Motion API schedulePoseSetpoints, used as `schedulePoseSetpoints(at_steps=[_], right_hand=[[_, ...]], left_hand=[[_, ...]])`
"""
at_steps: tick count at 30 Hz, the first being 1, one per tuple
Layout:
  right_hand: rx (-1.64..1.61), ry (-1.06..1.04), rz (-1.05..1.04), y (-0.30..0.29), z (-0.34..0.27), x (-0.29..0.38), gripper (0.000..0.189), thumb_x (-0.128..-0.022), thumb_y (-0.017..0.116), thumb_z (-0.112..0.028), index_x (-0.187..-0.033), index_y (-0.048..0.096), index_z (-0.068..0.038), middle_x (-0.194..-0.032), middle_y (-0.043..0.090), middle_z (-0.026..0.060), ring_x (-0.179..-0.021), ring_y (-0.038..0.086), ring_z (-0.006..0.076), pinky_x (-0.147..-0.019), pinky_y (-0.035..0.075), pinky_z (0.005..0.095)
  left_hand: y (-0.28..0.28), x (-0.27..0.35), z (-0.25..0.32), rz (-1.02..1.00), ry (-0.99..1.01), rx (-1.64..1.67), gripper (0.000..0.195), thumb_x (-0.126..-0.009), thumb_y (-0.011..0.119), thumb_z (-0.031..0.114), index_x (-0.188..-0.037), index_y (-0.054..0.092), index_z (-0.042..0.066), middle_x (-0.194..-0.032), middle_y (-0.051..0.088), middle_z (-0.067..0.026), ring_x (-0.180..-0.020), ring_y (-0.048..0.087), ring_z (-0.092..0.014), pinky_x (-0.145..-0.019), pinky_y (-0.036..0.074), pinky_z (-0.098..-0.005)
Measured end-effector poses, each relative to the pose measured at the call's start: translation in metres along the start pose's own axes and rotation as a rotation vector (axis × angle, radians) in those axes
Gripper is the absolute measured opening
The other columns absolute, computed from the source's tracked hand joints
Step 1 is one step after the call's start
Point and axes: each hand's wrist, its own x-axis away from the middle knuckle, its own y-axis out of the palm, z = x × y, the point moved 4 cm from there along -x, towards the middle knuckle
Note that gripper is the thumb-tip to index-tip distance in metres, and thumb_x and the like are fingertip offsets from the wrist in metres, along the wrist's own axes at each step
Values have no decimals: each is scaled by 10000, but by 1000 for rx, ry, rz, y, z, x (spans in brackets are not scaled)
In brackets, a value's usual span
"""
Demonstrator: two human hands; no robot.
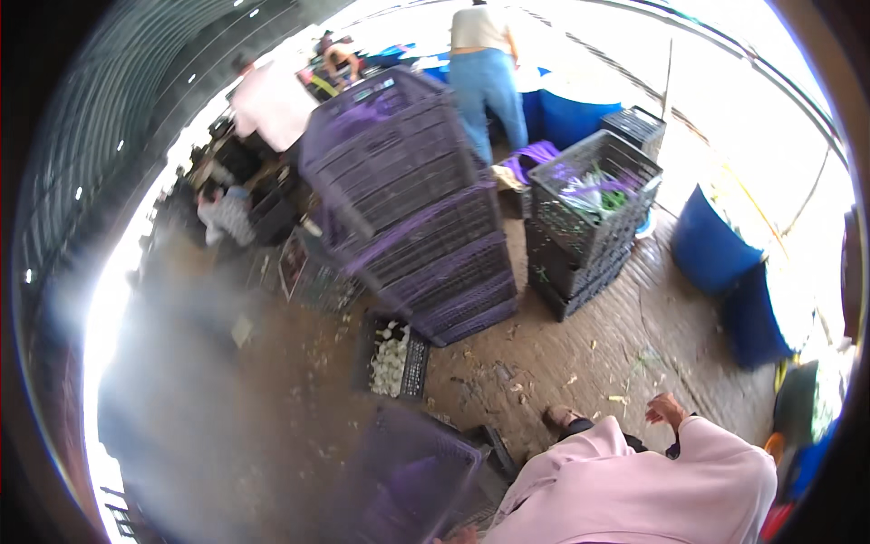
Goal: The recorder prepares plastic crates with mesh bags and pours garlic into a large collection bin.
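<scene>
My left hand [461,536] is at the bottom edge, mostly cut off, beside the near side of a dark purplish plastic crate [414,469]; whether it grips the crate cannot be told. The crate is tilted and blurred. My right hand [666,409] hangs in the air over the floor, with bent fingers a little apart and nothing in it. Ahead of me, a black crate [416,370] holds white bulbs [389,364], perhaps onions. Behind it rises a tall stack of dark plastic crates [421,224].
A second crate stack [578,272] has green-leaved produce on top. Blue tubs [714,238] line the right side. Plant scraps litter the floor [544,360]. A person in blue jeans [486,88] stands behind the stacks; a person in pink [272,105] and others are at the left.
</scene>
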Motion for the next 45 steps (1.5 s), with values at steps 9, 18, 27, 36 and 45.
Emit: schedulePoseSetpoints(at_steps=[9, 18, 27, 36, 45], right_hand=[[409, -112, -202, 65, -113, 24, 132, -797, 522, -98, -816, 562, 27, -664, 600, 192, -502, 600, 266, -416, 505, 381], [700, 58, -410, 254, -183, -85, 211, -776, 578, -201, -748, 574, 8, -709, 600, 139, -606, 615, 231, -520, 519, 359], [247, 4, -766, 707, -197, -199, 316, -744, 628, -389, -632, 432, -168, -518, 279, -46, -438, 299, 103, -403, 244, 270], [274, -245, 56, 853, -235, -335, 215, -662, 672, -144, -676, 475, -60, -613, 451, 23, -517, 440, 151, -465, 381, 322], [688, -668, -15, 853, -341, -111, 179, -673, 614, -127, -665, 565, 45, -706, 610, 167, -589, 580, 277, -511, 419, 396]], left_hand=[[0, -40, -16, 291, -216, 777, 697, -698, 604, 521, -1025, 395, -58, -1097, 402, -184, -951, 429, -315, -881, 282, -598], [-34, -60, -56, 633, 199, 215, 287, -645, 573, 85, -904, 512, -25, -990, 482, -176, -927, 486, -314, -816, 401, -472], [-16, 46, 19, 948, -219, 165, 266, -746, 544, 185, -905, 501, -24, -941, 494, -116, -846, 500, -248, -694, 478, -392], [-12, 30, 4, 1083, -383, 310, 237, -678, 513, 130, -864, 510, -17, -891, 503, -111, -797, 511, -264, -677, 473, -403], [-22, 33, -17, 1075, -373, 454, 232, -609, 482, 75, -822, 519, -9, -841, 512, -106, -747, 522, -280, -660, 469, -414]])
